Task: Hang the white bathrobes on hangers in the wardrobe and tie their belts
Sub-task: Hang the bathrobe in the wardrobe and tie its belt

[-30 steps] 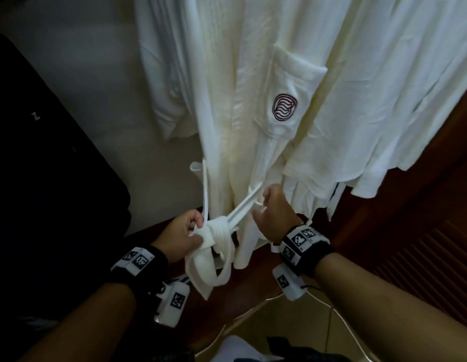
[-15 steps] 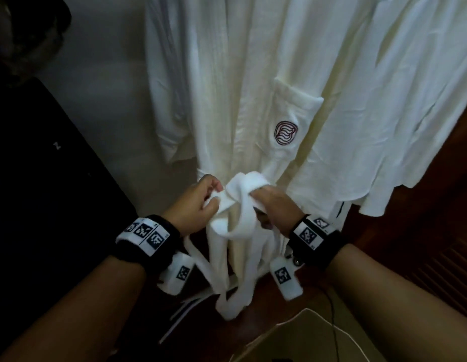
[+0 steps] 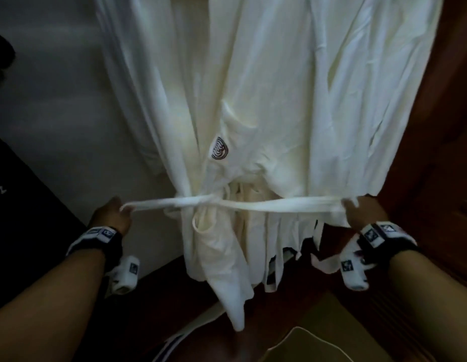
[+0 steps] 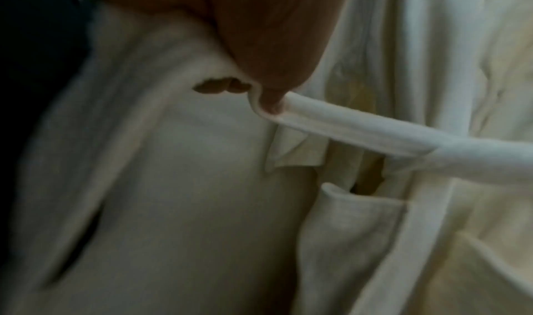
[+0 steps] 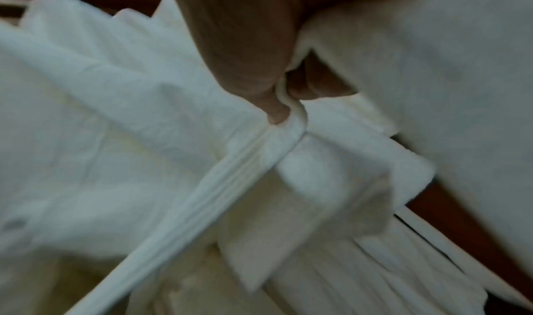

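A white bathrobe [image 3: 253,105] with a dark round logo [image 3: 219,152] on its pocket hangs in front of me. Its white belt [image 3: 266,205] is stretched taut and level across the waist, crossing in a knot [image 3: 205,201] left of centre. My left hand [image 3: 114,214] pinches the left belt end [image 4: 331,123] between thumb and fingers. My right hand [image 3: 361,211] grips the right belt end [image 5: 259,160] in curled fingers, far to the right. The robe is cinched and gathered at the belt.
More white robe fabric [image 3: 384,87] hangs to the right against dark wooden wardrobe panels [image 3: 441,152]. A pale wall [image 3: 57,100] lies behind on the left, beside a dark surface [image 3: 23,205]. A light box edge [image 3: 318,343] and a striped item [image 3: 169,348] lie below.
The hands, close together working a belt loop at the robe's front, have pulled far apart sideways. The belt is now drawn tight and straight around the waist.
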Tool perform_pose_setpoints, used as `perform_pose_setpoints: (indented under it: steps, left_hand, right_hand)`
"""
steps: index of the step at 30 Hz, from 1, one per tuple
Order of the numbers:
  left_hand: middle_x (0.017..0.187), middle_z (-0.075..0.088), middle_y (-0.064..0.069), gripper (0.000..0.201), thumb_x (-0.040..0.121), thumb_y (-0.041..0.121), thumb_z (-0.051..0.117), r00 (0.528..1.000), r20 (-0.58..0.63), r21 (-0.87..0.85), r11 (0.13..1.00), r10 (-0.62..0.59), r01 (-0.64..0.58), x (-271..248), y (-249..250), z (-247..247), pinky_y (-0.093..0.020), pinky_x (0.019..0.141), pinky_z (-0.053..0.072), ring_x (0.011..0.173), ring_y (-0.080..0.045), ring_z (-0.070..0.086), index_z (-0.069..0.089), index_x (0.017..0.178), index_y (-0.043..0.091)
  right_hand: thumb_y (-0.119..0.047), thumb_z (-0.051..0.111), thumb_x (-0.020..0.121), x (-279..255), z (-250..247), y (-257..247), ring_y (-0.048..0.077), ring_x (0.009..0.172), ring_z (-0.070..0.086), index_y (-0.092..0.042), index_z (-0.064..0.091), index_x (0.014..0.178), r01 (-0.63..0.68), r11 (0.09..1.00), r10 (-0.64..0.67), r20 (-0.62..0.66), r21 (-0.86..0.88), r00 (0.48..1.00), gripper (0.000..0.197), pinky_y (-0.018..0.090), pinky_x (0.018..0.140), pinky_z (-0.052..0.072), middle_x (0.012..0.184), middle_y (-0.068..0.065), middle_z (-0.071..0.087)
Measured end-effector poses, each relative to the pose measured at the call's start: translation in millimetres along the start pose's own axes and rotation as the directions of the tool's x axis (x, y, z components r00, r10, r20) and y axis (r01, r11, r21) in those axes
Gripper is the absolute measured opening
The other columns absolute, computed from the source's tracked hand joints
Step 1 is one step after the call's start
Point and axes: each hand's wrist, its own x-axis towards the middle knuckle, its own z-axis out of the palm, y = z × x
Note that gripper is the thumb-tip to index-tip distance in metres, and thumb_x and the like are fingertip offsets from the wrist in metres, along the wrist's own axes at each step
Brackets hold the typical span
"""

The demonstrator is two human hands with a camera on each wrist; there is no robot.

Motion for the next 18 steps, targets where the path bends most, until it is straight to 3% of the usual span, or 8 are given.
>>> perform_pose_setpoints:
  steps: [2, 4, 5, 7, 11, 14, 16, 18]
  left_hand:
    - [0.126, 0.054, -0.031, 0.040, 0.098, 0.031, 0.049, 0.999, 0.051, -0.016, 1.000, -0.015, 0.016, -3, 30, 7, -0.041, 0.091, 0.045, 0.112, -0.045, 0.055, 0.050, 0.122, -0.001]
    - [0.124, 0.056, -0.029, 0.035, 0.096, 0.026, 0.053, 0.997, 0.055, -0.022, 0.998, 0.061, -0.060, -3, 67, -1, -0.042, 0.092, 0.046, 0.111, -0.044, 0.056, 0.053, 0.118, 0.000]
    - [0.119, 0.059, -0.028, 0.027, 0.093, 0.024, 0.055, 0.991, 0.005, -0.029, 0.991, 0.130, -0.130, -2, 86, -11, -0.042, 0.091, 0.048, 0.107, -0.044, 0.057, 0.056, 0.111, 0.003]
    - [0.108, 0.060, -0.024, 0.012, 0.088, 0.021, 0.058, 0.953, -0.156, -0.110, 0.955, 0.259, -0.277, -3, 127, -41, -0.041, 0.086, 0.049, 0.097, -0.042, 0.059, 0.055, 0.094, 0.012]
    - [0.104, 0.056, -0.011, 0.012, 0.086, 0.020, 0.061, 0.768, -0.481, -0.198, 0.801, 0.423, -0.565, -14, 222, -127, -0.036, 0.084, 0.049, 0.086, -0.030, 0.059, 0.059, 0.097, 0.015]
    - [0.103, 0.056, -0.003, 0.013, 0.086, 0.018, 0.060, 0.617, -0.650, -0.162, 0.713, 0.444, -0.683, -25, 289, -206, -0.027, 0.077, 0.041, 0.083, -0.020, 0.055, 0.058, 0.098, 0.016]
    - [0.101, 0.059, -0.007, 0.014, 0.083, 0.016, 0.060, 0.500, -0.741, -0.084, 0.677, 0.448, -0.731, -32, 327, -257, -0.028, 0.077, 0.040, 0.086, -0.025, 0.056, 0.059, 0.097, 0.013]
    - [0.102, 0.060, -0.012, 0.022, 0.079, 0.025, 0.055, 0.402, -0.782, 0.043, 0.685, 0.477, -0.727, -35, 358, -302, -0.036, 0.081, 0.046, 0.093, -0.033, 0.057, 0.059, 0.097, 0.014]
  right_hand:
    - [-0.033, 0.049, 0.099, -15, 9, -20, 0.034, 0.111, 0.058, -0.004, 0.062, 0.118, 0.049, 0.994, -0.050, 0.007, 0.096, 0.999, 0.037, 0.036, 0.093, 0.043, 0.120, 0.019, 0.062]
    - [-0.040, 0.058, 0.094, -24, 10, -41, 0.027, 0.098, 0.060, -0.012, 0.065, 0.097, 0.184, 0.968, -0.202, 0.089, 0.171, 0.975, 0.029, 0.032, 0.081, 0.041, 0.100, 0.010, 0.065]
    - [-0.043, 0.062, 0.090, -27, 5, -51, 0.023, 0.089, 0.060, -0.021, 0.062, 0.085, 0.253, 0.949, -0.276, 0.106, 0.185, 0.955, 0.022, 0.030, 0.075, 0.040, 0.089, 0.002, 0.064]
    - [-0.041, 0.069, 0.085, -30, -14, -73, 0.014, 0.078, 0.058, -0.030, 0.054, 0.075, 0.392, 0.887, -0.408, 0.018, 0.243, 0.913, 0.021, 0.027, 0.071, 0.041, 0.079, -0.008, 0.060]
    - [-0.032, 0.070, 0.085, -27, -96, -125, 0.007, 0.071, 0.060, -0.026, 0.061, 0.083, 0.657, 0.695, -0.579, -0.314, 0.294, 0.753, 0.011, 0.024, 0.069, 0.046, 0.077, -0.008, 0.064]
    - [-0.034, 0.068, 0.085, -29, -186, -165, 0.005, 0.074, 0.060, -0.024, 0.064, 0.089, 0.781, 0.567, -0.605, -0.511, 0.262, 0.610, 0.011, 0.022, 0.069, 0.047, 0.078, -0.009, 0.063]
    - [-0.036, 0.066, 0.085, -26, -248, -186, 0.003, 0.075, 0.058, -0.026, 0.063, 0.090, 0.837, 0.516, -0.617, -0.600, 0.181, 0.510, 0.011, 0.018, 0.067, 0.045, 0.080, -0.011, 0.060]
    - [-0.039, 0.065, 0.083, -16, -303, -205, 0.003, 0.074, 0.057, -0.030, 0.060, 0.089, 0.847, 0.522, -0.624, -0.634, 0.095, 0.456, 0.012, 0.021, 0.069, 0.046, 0.082, -0.012, 0.058]
